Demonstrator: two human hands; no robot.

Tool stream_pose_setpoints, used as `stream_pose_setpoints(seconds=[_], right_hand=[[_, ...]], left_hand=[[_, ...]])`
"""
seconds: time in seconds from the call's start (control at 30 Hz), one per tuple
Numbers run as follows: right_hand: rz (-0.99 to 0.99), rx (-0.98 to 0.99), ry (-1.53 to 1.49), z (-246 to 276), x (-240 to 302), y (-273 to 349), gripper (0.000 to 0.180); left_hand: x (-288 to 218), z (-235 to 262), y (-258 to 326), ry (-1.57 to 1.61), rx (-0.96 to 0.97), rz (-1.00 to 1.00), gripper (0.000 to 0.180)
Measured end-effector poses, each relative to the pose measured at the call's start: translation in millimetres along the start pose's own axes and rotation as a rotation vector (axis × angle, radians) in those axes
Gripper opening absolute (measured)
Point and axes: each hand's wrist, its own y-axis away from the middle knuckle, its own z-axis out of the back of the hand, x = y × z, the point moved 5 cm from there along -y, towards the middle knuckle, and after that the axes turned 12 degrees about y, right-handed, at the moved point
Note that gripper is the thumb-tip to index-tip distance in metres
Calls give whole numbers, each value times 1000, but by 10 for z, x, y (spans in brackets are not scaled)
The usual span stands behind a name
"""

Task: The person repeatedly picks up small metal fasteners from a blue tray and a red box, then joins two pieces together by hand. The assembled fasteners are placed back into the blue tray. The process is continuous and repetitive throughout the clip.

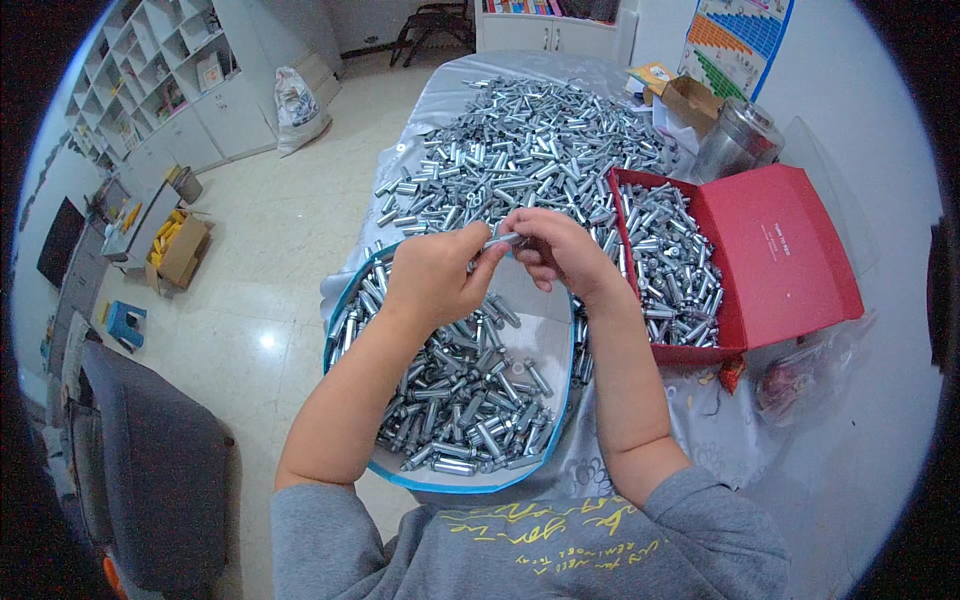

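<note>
The long tabletop (695, 430), draped in a pale, silvery cloth with a floral pattern near the front, ran away from the person toward a white cabinet (560, 36). Across its far half spread a broad, loose heap of shiny silver metal bolts with sleeves (520, 150). At the near edge stood a large white basin with a bright blue rim (548, 320), holding many more of these bolts, mostly toward its near and left sides. The grey short-sleeved shirt (600, 550) bore yellow script-like lettering across the front, with smaller yellow lines beneath.

To the right of the basin sat a red cardboard box (790, 270), packed with similar bolts; its lid lay open to the right, with a few small, pale printed lines inside. On the wall beyond hung a poster of orange, blue and green blocks (735, 40), its print too small to make out. A cylindrical grey metal canister (740, 140) stood behind the box.

Above the basin's far side, the left hand (435, 270) was closed with thumb and fingers on one slim silver bolt (505, 240), while the right hand (560, 245) pinched its other end, remaining fingers curled. A small red wrapper (732, 375) lay just below the red box.
</note>
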Motion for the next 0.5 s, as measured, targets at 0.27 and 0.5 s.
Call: stream_pose_setpoints(seconds=[0.27,0.5], right_hand=[[-5,3,30,13,-64,-33,23],[3,149,-133,-25,-58,-34,23]], left_hand=[[-30,-24,-13,-11,14,-42,21],[-25,-24,-4,8,-9,-46,21]])
